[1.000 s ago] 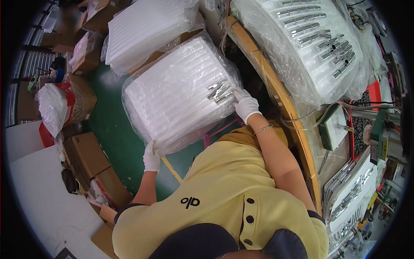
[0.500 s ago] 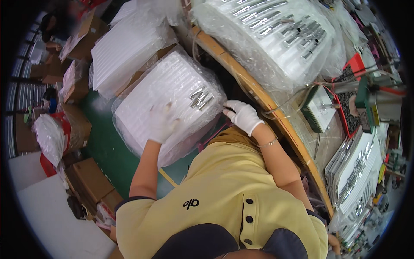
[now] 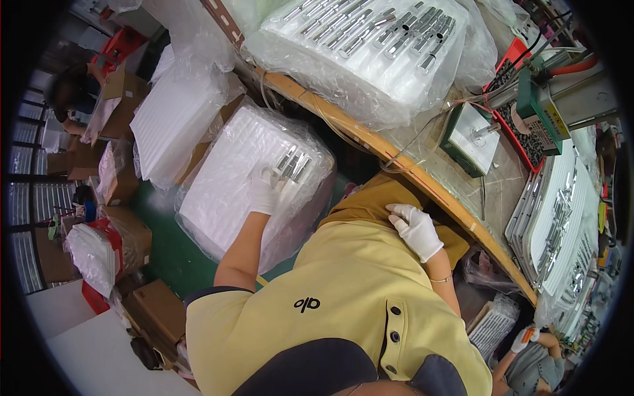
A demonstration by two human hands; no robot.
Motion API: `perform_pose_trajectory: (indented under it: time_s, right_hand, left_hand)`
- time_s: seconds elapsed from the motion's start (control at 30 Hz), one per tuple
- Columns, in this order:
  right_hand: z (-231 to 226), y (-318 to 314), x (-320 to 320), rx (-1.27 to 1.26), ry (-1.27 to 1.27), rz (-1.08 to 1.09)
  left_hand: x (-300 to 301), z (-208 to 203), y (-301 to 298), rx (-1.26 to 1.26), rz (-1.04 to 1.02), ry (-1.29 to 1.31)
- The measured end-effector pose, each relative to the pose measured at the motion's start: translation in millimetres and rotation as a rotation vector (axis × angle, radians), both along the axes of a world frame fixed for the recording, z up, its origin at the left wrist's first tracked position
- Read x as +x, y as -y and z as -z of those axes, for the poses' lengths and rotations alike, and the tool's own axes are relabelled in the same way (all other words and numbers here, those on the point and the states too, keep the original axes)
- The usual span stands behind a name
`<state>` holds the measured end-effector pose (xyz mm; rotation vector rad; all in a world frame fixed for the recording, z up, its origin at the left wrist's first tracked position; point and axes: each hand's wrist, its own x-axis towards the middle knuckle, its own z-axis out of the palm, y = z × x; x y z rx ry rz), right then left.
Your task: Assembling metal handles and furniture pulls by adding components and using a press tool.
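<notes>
My left hand [image 3: 264,194], in a white glove with bare fingertips, is over the white foam tray [image 3: 228,148] on a plastic-wrapped stack. Its fingers are slightly bent and apart, beside a small group of shiny metal tubes [image 3: 294,163] at the tray's right side. I see nothing held in it. My right hand [image 3: 416,232], gloved the same way, rests on the brown cloth [image 3: 376,199] over my lap, fingers loosely extended and nothing in them.
A wooden-edged bench [image 3: 356,132] runs diagonally on the right. It bears a foam tray with many chrome tubes [image 3: 396,33], a green-and-white device [image 3: 470,138] and a red bin [image 3: 522,142]. Cardboard boxes [image 3: 155,307] stand left. Other people [image 3: 538,363] are at lower right and upper left.
My left hand has moved from over the tray's bare part up to the metal tubes. My right hand has left the stack's right edge and come back to my lap. The view has shifted.
</notes>
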<state>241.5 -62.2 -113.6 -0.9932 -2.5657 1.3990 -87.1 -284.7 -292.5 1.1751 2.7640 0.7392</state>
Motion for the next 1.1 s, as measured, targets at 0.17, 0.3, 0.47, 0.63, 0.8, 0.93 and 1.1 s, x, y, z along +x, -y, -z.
perform_pose_trajectory:
  time_s: [0.17, 0.3, 0.47, 0.63, 0.8, 0.93, 1.1]
  right_hand:
    - [4.1, -1.3, 6.8, 0.006, 0.026, 0.044]
    - [7.7, -3.8, 7.5, 0.047, 0.005, 0.034]
    - [7.4, -4.4, 10.1, 0.044, 0.032, 0.020]
    - [11.0, -4.9, 15.3, 0.078, 0.022, 0.024]
    - [5.1, -5.5, 15.0, 0.115, 0.061, -0.014]
    - [7.6, -7.9, 18.8, 0.109, 0.050, 0.027]
    - [1.4, -10.3, 17.6, 0.081, 0.113, 0.015]
  left_hand:
    - [24.1, -20.6, -12.6, -0.079, -0.075, -0.165]
    - [26.1, -18.0, -14.4, -0.087, -0.104, -0.187]
    - [20.0, -16.1, -8.2, 0.011, -0.103, -0.192]
    - [-1.3, -21.5, -10.1, 0.236, -0.227, -0.138]
    - [-19.3, -44.3, -43.5, -0.099, -0.238, 0.015]
    - [-5.1, -19.1, -55.4, 0.215, -0.188, -0.158]
    - [33.9, -0.8, -96.0, 0.496, -0.435, 0.070]
